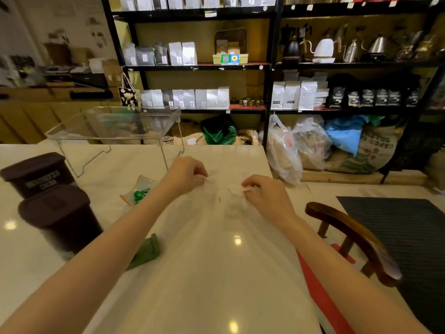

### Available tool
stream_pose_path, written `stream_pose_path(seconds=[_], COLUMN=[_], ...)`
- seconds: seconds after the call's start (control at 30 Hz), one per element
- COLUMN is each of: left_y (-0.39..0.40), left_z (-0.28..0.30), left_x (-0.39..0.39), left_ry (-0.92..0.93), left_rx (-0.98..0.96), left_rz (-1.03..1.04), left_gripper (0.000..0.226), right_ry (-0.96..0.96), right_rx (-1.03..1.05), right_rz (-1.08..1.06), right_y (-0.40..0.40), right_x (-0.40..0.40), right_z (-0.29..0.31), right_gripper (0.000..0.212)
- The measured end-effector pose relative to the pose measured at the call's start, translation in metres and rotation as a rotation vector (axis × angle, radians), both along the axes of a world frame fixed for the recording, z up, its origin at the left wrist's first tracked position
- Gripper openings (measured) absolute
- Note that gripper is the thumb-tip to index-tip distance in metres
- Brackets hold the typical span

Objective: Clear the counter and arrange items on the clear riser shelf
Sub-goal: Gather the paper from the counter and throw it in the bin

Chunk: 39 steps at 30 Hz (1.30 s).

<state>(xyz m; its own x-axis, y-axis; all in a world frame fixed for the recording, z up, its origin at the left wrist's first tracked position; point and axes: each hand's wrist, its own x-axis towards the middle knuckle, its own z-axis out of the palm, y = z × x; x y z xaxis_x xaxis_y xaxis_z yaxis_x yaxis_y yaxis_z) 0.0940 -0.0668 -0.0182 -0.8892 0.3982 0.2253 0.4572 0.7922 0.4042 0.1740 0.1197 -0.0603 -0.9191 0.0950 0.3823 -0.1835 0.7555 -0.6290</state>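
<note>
**Both hands pinching the white cloth**

Your left hand point(186, 174) and right hand point(261, 192) each pinch a fold of the white cloth point(216, 261) spread over the counter point(29, 273); the clear riser shelf point(115, 126) stands empty behind, near the two brown canisters point(48, 196)

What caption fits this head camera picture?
Both hands, left and right, pinch a thin translucent white plastic bag beside an empty clear riser shelf.

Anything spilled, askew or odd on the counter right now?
No spill shows. The clear acrylic riser shelf is empty. The crumpled green cloth lies half under the translucent white plastic bag, pinched by left hand and right hand.
</note>
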Motion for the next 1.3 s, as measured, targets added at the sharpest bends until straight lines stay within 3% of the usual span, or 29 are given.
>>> stream_pose_path(seconds=[0.3, 0.57, 0.7, 0.87, 1.0, 1.13, 1.3], left_y=[-0.051, -0.119, -0.152, -0.180, -0.189, -0.194, -0.191], left_z=[0.024, -0.009, -0.037, -0.104, -0.174, -0.258, -0.386], left_x=[0.114, 0.237, 0.292, 0.320, 0.322, 0.317, 0.305], left_ry=[0.038, -0.010, -0.086, -0.259, -0.399, -0.554, -0.665], left_rx=[0.067, 0.097, 0.112, 0.092, 0.068, 0.048, -0.128], left_rz=[-0.098, -0.268, -0.344, -0.316, -0.236, -0.138, -0.099], left_gripper=[0.011, 0.014, 0.014, 0.015, 0.015, 0.018, 0.026], right_ry=[0.094, 0.112, 0.026, -0.053, -0.259, -0.442, -0.533], right_rx=[-0.208, -0.303, -0.393, -0.476, -0.528, -0.562, -0.506], right_rz=[-0.059, -0.145, -0.118, -0.177, -0.291, -0.380, -0.434], right_y=[-0.044, -0.116, -0.152, -0.184, -0.192, -0.193, -0.204], right_x=[0.099, 0.229, 0.278, 0.316, 0.324, 0.316, 0.311], right_z=[0.025, -0.009, -0.042, -0.111, -0.185, -0.264, -0.377], right_gripper=[0.011, 0.006, 0.006, 0.007, 0.008, 0.011, 0.015])
